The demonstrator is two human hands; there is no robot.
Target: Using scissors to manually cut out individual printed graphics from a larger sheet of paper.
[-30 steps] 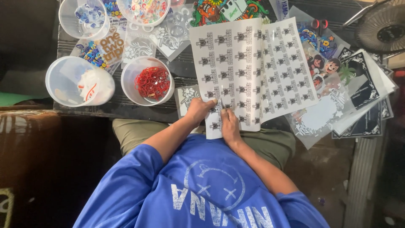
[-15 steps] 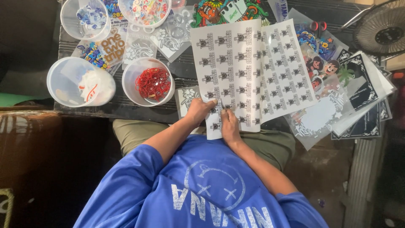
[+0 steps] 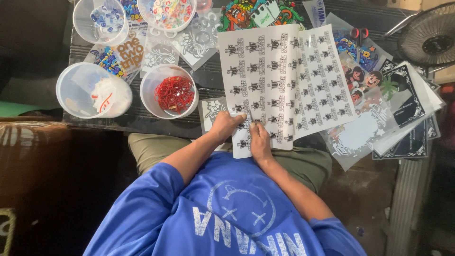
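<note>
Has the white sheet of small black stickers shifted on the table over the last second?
No. The white sticker sheet keeps its place beside the clear tub of red rings; both hands press its near edge.

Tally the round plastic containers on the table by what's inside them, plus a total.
Red rings: 1, tub of red rings
White pieces: 1, tub of white pieces
Blue-and-white pieces: 1, top-left tub
Mixed colours: 1, multicoloured tub
Total: 4

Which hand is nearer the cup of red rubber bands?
Left. The left hand lies just right of the cup of red rubber bands; the right hand sits farther right.
</note>
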